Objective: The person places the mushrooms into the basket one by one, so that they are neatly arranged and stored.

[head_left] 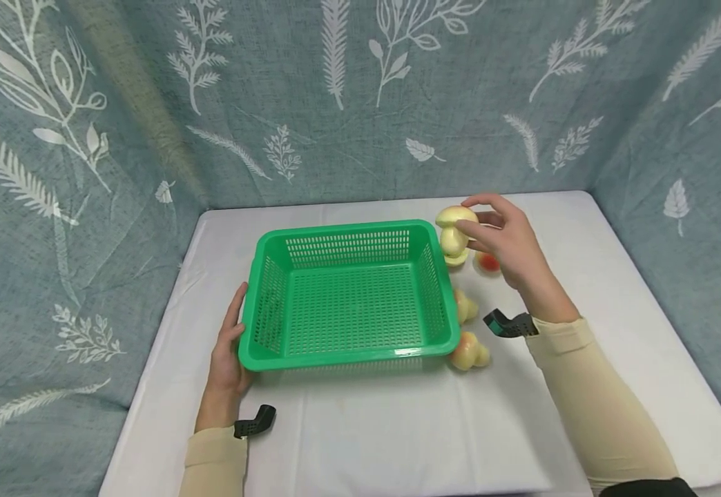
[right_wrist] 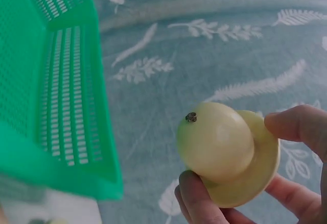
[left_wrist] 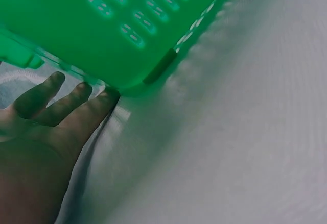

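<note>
Pinching the mushroom-shaped model fruit (right_wrist: 217, 140) at two o'clock of the green basket (head_left: 348, 358), my right hand (head_left: 505, 238) clamps its cap. Probably light, stiff, slick; hold the cap's edge. My left hand (head_left: 226, 362), fingers straight, touches the basket at eight o'clock.

I count 1 basket (head_left: 360, 357), at least 4 fruits (head_left: 467, 351) and 2 wrist mounts (head_left: 511, 324).

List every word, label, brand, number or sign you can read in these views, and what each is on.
None: no readable text in any view.
Green basket: no lettering visible.
Pale yellow piece in the right hand: a small dark spot, not lettering.
Backdrop cloth: white leaf and branch patterns only.
Black wrist devices: too small to tell whether anything is marked.
</note>
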{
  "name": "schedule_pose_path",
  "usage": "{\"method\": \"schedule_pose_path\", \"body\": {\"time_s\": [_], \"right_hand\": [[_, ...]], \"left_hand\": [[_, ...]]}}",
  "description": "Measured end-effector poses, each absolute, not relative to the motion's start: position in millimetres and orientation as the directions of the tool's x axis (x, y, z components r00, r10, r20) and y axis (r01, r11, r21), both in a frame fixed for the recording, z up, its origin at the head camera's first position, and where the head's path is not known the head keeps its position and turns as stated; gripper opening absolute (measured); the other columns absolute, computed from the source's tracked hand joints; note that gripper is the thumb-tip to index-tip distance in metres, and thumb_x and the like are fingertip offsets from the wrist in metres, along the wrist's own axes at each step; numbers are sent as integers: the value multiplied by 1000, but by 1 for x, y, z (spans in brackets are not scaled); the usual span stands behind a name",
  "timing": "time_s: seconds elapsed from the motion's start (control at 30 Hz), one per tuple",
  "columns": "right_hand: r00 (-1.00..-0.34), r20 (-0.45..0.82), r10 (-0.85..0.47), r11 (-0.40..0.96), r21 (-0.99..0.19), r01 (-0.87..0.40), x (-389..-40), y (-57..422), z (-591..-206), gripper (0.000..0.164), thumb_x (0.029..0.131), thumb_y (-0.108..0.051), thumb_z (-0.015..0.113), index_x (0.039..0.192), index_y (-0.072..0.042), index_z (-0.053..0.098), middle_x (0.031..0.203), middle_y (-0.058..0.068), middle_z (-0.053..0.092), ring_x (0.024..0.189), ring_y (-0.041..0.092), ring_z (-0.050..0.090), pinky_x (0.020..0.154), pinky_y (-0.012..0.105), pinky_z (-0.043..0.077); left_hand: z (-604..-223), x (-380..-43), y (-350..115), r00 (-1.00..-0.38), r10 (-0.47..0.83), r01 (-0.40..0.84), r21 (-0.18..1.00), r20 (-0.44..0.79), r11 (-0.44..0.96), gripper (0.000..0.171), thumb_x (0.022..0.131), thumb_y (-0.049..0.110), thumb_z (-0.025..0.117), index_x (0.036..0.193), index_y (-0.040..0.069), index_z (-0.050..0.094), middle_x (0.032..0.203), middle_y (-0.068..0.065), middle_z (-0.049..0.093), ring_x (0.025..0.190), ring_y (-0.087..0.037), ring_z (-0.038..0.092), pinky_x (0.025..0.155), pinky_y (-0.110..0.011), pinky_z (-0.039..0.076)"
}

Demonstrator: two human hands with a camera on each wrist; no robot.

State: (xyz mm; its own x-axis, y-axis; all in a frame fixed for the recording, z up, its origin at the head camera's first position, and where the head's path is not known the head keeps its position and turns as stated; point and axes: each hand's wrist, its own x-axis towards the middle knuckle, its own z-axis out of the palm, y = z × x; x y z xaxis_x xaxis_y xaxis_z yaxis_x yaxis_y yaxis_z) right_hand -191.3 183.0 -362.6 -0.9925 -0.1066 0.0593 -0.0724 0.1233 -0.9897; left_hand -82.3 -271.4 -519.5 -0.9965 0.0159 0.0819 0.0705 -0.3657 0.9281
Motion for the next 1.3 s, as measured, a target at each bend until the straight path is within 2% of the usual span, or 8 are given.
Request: {"method": "schedule_pose_path", "body": {"time_s": [0.27,0.43,0.57,0.67,0.83,1.1,1.3], "right_hand": [[-987,48,-151,64,-996,-58,-203,153,-367,36,102,-13,77,133,-1,65,121,19,67,100,25,72,89,38,64],[-985,23,-171,66,-997,-34,-206,142,-369,38,102,-15,77,135,0,63,123,20,68,103,26,72,94,43,62],[-983,-8,-184,74,-997,-6,-210,133,-374,39,103,-17,77,136,-3,63,123,19,70,102,27,72,98,52,60],[-981,-19,-191,81,-997,3,-212,127,-377,38,102,-16,77,136,-3,64,119,18,71,100,26,73,96,52,61],[-977,-28,-211,64,-998,14,-215,117,-379,36,102,-11,77,135,-2,64,118,18,71,97,25,73,90,43,63],[-970,-38,-242,120,-993,9,-222,101,-379,38,102,-15,77,136,-4,65,122,22,72,104,29,73,99,55,59],[-965,-43,-259,113,-993,14,-225,91,-384,37,102,-12,76,135,0,65,123,23,71,103,28,73,97,54,61]], "left_hand": [[-523,-84,-272,-996,1,90,968,93,-234,70,107,30,34,176,28,21,175,-1,30,141,-16,52,100,-23,54],[-525,-83,-270,-996,1,89,972,92,-219,71,107,31,35,176,28,20,177,-1,27,146,-16,46,104,-23,51],[-523,-83,-271,-996,1,90,971,93,-219,71,107,31,35,176,28,20,177,-1,25,148,-17,42,107,-23,49],[-523,-83,-272,-996,-1,91,970,93,-224,71,107,30,35,176,28,20,177,-1,26,148,-16,42,107,-23,48],[-523,-83,-270,-997,-6,82,971,83,-226,72,106,30,36,176,28,20,177,-1,26,148,-17,43,106,-23,49],[-525,-85,-269,-997,-16,71,973,70,-218,73,104,31,38,176,30,21,178,-1,25,153,-19,37,109,-24,47],[-524,-84,-269,-997,-5,82,968,83,-237,73,104,28,38,175,29,23,177,-1,28,151,-17,41,109,-24,48]]}}
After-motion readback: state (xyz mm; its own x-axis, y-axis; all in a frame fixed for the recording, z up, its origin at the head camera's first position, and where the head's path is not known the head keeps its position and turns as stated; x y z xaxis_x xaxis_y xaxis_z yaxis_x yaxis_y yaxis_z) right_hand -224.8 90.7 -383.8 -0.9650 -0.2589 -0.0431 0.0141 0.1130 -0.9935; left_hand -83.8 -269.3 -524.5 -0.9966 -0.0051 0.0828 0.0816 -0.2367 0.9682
